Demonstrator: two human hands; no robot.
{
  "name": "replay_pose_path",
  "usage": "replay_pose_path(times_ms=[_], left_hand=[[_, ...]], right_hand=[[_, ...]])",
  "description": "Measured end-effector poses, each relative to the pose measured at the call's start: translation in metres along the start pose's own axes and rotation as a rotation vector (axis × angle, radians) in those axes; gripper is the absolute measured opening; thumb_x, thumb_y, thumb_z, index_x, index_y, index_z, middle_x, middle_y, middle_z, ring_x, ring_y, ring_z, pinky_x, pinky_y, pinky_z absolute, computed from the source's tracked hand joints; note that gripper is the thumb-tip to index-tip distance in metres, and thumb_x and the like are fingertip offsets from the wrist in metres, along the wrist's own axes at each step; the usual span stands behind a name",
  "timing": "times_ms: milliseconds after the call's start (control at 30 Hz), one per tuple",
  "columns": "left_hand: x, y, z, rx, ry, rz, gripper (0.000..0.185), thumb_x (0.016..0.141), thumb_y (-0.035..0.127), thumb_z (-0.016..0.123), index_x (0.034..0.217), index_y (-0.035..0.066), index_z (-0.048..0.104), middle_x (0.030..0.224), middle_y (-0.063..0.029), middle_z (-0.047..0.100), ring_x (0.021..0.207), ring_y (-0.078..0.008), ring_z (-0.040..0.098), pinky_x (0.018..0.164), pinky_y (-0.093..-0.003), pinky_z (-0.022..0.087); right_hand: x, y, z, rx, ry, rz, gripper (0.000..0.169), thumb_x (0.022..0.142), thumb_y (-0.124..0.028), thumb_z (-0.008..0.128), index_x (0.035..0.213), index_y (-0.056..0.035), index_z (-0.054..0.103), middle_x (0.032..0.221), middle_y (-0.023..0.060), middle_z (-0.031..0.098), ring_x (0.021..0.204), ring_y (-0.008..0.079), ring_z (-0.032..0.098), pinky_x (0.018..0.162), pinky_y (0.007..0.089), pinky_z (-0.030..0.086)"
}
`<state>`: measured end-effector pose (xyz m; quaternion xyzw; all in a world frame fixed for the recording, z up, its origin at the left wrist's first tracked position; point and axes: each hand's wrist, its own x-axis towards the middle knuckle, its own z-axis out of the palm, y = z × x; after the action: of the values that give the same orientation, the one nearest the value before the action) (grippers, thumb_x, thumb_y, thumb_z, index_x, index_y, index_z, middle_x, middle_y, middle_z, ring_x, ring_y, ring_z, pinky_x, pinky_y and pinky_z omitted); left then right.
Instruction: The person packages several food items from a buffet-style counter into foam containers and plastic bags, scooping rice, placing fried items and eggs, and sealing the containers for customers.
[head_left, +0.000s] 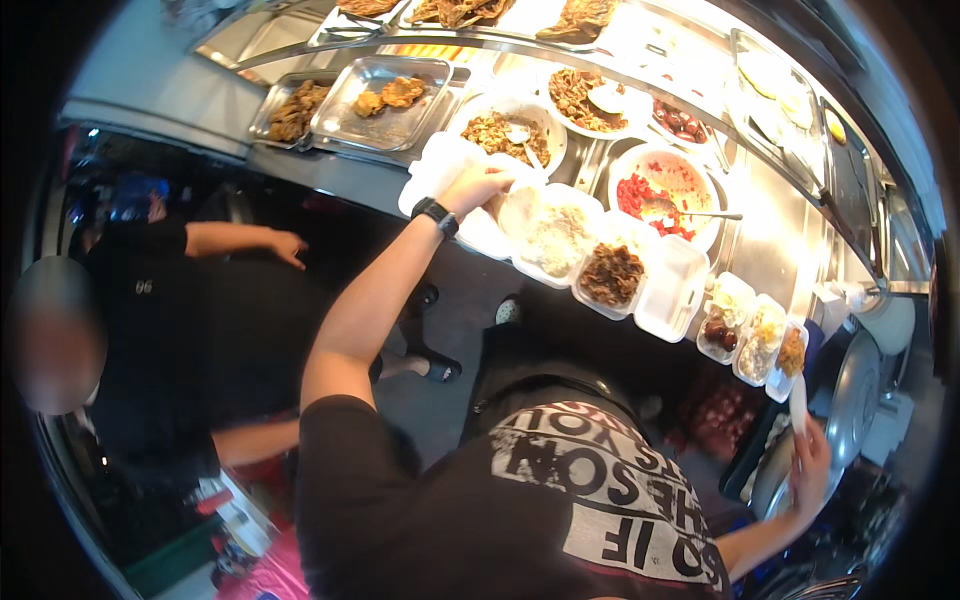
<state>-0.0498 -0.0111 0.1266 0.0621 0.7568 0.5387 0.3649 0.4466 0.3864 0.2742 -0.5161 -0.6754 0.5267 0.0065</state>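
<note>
My left hand (480, 189), with a black watch at its wrist, reaches over white foam food containers at the counter's near edge; its fingers curl by a container rim, and glare hides whether they grip it. Beside it, one container holds white rice (559, 236), another dark shredded meat (611, 274). An open foam container (673, 289) shows a bare inside. Out to the right, my right hand (810, 454) holds a white flat-ended utensil (799, 405), its tip near the small foam boxes of food (759, 345) at the counter's end.
Behind stand a bowl of chopped red food (664, 195) with a spoon, bowls of meat (551, 142) and steel trays (382, 105). A curved glass shelf edge (652, 86) spans above. A person in black (180, 315) stands at left. Large metal lids (855, 397) are at right.
</note>
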Motion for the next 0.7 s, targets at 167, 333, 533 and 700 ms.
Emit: replay_pose_path(times_ms=[167, 333, 533, 700], left_hand=[[0.028, -0.07, -0.024, 1.294, 0.005, 1.006, 0.013, 0.076, 0.013, 0.061, 0.088, 0.007, 0.061, 0.089, -0.0071, 0.061, 0.098, -0.0272, 0.056, 0.083, -0.0383, 0.047], [0.01, -0.131, -0.025, 1.384, -0.089, 0.996, 0.02, 0.078, 0.009, 0.056, 0.098, 0.007, 0.059, 0.099, -0.0041, 0.057, 0.102, -0.0239, 0.051, 0.09, -0.0358, 0.045], [0.013, -0.13, -0.033, 1.219, -0.052, 1.041, 0.02, 0.079, 0.007, 0.056, 0.099, 0.008, 0.058, 0.099, -0.0053, 0.057, 0.099, -0.025, 0.051, 0.09, -0.035, 0.045], [0.001, -0.091, -0.07, 0.435, 0.22, 0.594, 0.004, 0.093, 0.007, 0.055, 0.095, 0.005, 0.057, 0.091, -0.0064, 0.058, 0.085, -0.0204, 0.054, 0.081, -0.0317, 0.046]], right_hand=[[0.043, -0.071, 0.15, -0.154, -0.092, -0.197, 0.049, 0.09, -0.014, 0.066, 0.134, 0.0024, 0.051, 0.1, 0.012, 0.067, 0.083, 0.0106, 0.06, 0.066, 0.0229, 0.045], [0.039, -0.115, 0.307, -0.292, -0.136, -0.367, 0.054, 0.088, -0.019, 0.067, 0.136, -0.0023, 0.05, 0.106, 0.0171, 0.068, 0.095, 0.0185, 0.063, 0.081, 0.0307, 0.049], [0.088, -0.087, 0.473, -0.34, -0.143, -0.59, 0.042, 0.091, -0.024, 0.061, 0.133, -0.017, 0.056, 0.116, 0.0211, 0.064, 0.108, 0.0372, 0.062, 0.09, 0.0414, 0.048], [0.076, -0.123, 0.503, -0.379, -0.188, -0.663, 0.033, 0.093, -0.026, 0.06, 0.126, -0.0202, 0.063, 0.104, 0.0184, 0.067, 0.094, 0.0344, 0.065, 0.081, 0.0403, 0.051]])
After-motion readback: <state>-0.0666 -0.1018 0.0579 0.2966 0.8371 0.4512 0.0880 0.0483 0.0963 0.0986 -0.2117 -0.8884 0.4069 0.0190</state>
